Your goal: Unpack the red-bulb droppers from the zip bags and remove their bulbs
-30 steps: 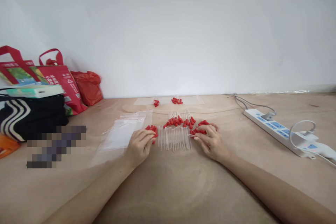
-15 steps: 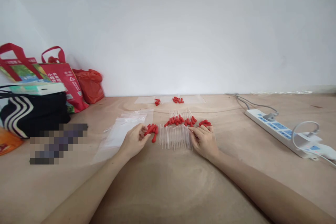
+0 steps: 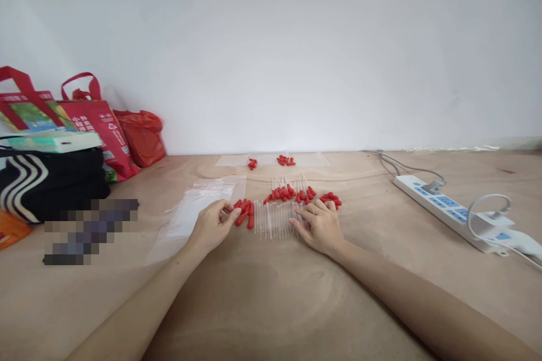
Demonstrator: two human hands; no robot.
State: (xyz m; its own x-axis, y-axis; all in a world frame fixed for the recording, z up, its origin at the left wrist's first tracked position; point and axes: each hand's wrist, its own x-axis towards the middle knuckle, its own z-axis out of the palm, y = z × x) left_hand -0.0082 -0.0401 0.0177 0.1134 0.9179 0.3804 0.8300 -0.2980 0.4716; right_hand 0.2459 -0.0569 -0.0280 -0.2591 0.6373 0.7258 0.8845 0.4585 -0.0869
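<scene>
My left hand (image 3: 214, 223) is at the left of the red rubber bulbs (image 3: 243, 212), its thumb and forefinger curled together in a pinch. What lies between those fingertips, if anything, is hidden. My right hand (image 3: 319, 225) rests palm down with its fingers spread, fingertips on the right end of a row of thin clear dropper tubes (image 3: 271, 220). Just behind that row lie tubes fitted with red bulbs (image 3: 283, 192), their pale stems pointing away from me. Another small pile of red bulbs (image 3: 331, 199) sits beyond my right hand.
Clear plastic bags (image 3: 186, 217) lie flat beside my left hand. By the wall are more bagged red-bulb droppers (image 3: 285, 161). A power strip (image 3: 449, 208) with cables stands at the right. Red shopping bags (image 3: 99, 130) and a black striped bag (image 3: 55, 186) crowd the left.
My right hand has let go of the thin tube it pinched, moved slightly left and spread its fingers over the row. My left hand has drawn back a little from the red bulbs.
</scene>
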